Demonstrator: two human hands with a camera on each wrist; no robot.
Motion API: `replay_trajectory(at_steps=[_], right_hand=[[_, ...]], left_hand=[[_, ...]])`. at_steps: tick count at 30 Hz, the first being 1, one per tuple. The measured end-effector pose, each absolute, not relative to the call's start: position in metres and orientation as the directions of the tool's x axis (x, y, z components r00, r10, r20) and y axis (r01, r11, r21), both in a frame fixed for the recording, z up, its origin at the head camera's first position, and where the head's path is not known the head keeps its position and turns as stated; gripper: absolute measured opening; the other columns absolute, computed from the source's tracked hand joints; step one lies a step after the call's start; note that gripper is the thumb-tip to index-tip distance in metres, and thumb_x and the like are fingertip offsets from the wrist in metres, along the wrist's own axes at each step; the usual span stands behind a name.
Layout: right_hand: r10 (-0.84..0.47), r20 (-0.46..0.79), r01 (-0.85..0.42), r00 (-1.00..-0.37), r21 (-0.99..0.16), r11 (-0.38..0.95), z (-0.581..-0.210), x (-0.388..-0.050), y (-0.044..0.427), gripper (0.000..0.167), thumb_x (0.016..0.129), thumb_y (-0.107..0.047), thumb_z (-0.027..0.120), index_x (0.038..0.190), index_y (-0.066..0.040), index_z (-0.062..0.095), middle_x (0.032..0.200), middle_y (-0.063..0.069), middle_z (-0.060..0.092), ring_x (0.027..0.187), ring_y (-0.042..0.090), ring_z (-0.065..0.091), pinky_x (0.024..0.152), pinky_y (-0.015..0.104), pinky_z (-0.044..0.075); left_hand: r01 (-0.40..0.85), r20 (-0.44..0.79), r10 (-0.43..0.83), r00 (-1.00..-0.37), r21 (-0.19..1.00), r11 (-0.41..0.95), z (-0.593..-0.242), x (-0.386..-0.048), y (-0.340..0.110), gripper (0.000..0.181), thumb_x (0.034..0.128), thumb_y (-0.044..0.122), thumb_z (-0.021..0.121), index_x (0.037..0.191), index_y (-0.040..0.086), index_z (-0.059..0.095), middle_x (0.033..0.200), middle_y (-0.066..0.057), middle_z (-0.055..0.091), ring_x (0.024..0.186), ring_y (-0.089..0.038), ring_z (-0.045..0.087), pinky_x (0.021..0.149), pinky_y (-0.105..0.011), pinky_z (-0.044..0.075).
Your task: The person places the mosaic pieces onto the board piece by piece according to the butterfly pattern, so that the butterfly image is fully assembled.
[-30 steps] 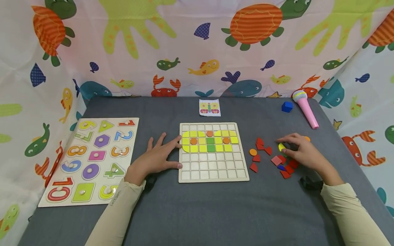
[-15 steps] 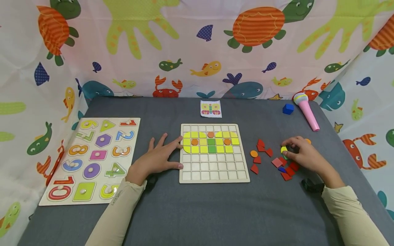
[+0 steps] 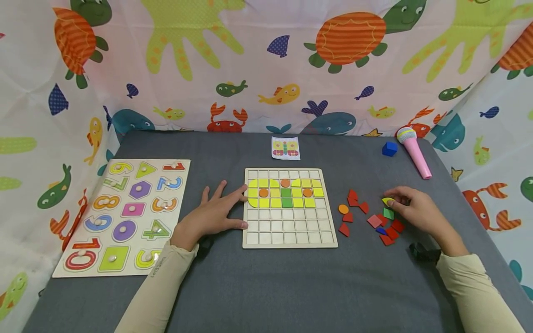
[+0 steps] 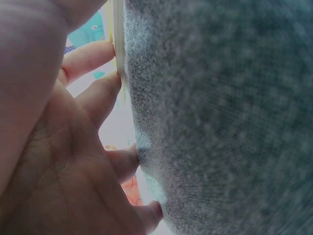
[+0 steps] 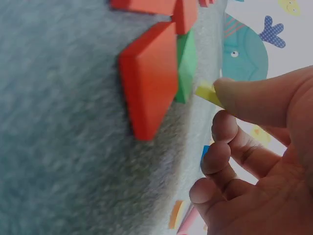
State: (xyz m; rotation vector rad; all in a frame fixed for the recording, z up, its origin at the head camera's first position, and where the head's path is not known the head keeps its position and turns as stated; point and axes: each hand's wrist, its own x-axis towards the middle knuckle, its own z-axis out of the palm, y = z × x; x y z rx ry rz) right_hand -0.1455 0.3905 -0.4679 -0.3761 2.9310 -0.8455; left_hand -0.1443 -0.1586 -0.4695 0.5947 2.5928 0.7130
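A wooden grid board lies in the middle of the table, its upper rows partly filled with yellow, orange and green tiles. My left hand has its fingers spread, thumb and index fingertip touching the board's left edge. In the left wrist view, the board's edge shows against the fingertips. My right hand pinches a yellow tile between thumb and fingers, just above the loose tiles. In the right wrist view, that yellow tile sticks out past the thumb. Close by lie a green tile and several red tiles.
A number and shape puzzle board lies at the left. Behind the grid board is a butterfly pattern card. A blue cube and a pink toy microphone lie at the back right. An orange disc is beside the grid board.
My right hand has shifted slightly right with the yellow tile, which has tilted in its pinch. The green tile beneath is now uncovered. My left hand keeps its place at the board.
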Motion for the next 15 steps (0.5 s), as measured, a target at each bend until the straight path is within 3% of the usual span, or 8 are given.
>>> replay_trajectory(at_steps=[5, 15], right_hand=[[-0.265, 0.022, -0.236, -0.964, -0.531, 0.814, -0.465, -0.146, 0.385, 0.025, 0.109, -0.007, 0.062, 0.131, -0.002, 0.074, 0.113, 0.013, 0.069, 0.085, 0.017, 0.055, 0.067, 0.023, 0.048], [-0.284, 0.028, -0.249, -0.958, -0.571, 0.782, -0.457, -0.15, 0.358, 0.023, 0.111, -0.01, 0.06, 0.129, -0.005, 0.074, 0.113, 0.011, 0.07, 0.088, 0.023, 0.056, 0.07, 0.024, 0.049]], left_hand=[[0.29, -0.25, 0.485, -0.838, 0.55, 0.783, -0.47, -0.144, -0.159, 0.1, 0.0958, 0.048, 0.081, 0.173, 0.021, 0.023, 0.165, 0.0, 0.048, 0.163, -0.042, -0.006, 0.121, -0.069, -0.017], [0.309, -0.232, 0.496, -0.837, 0.547, 0.778, -0.471, -0.144, -0.159, 0.101, 0.0961, 0.047, 0.08, 0.173, 0.02, 0.022, 0.162, 0.002, 0.051, 0.163, -0.042, -0.005, 0.121, -0.069, -0.016]])
